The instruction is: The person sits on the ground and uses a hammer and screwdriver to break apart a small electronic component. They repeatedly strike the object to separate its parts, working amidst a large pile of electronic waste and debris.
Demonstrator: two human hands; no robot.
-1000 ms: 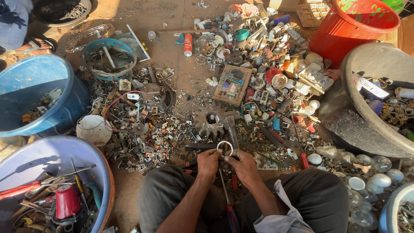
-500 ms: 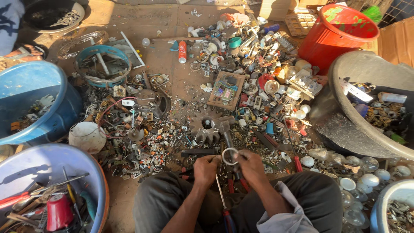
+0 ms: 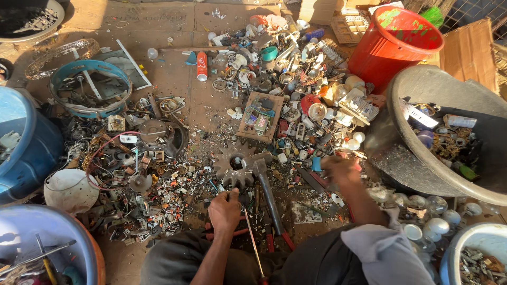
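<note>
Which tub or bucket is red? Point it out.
The red bucket at the top right, behind the big grey basin. The tubs on the left are blue, so it alone is red.

Sunlit dirt floor (image 3: pixel 179 84) w/ flattened cardboard (image 3: pixel 465 53), maybe wire fencing (image 3: pixel 475 13) top right.

A toothed gear (image 3: pixel 234 168) lies just ahead of the left hand (image 3: pixel 224 208), a hammer (image 3: pixel 262 179) between both hands; the right hand (image 3: pixel 339 169) reaches toward scrap beside a large basin (image 3: pixel 422 89) on its right
</note>
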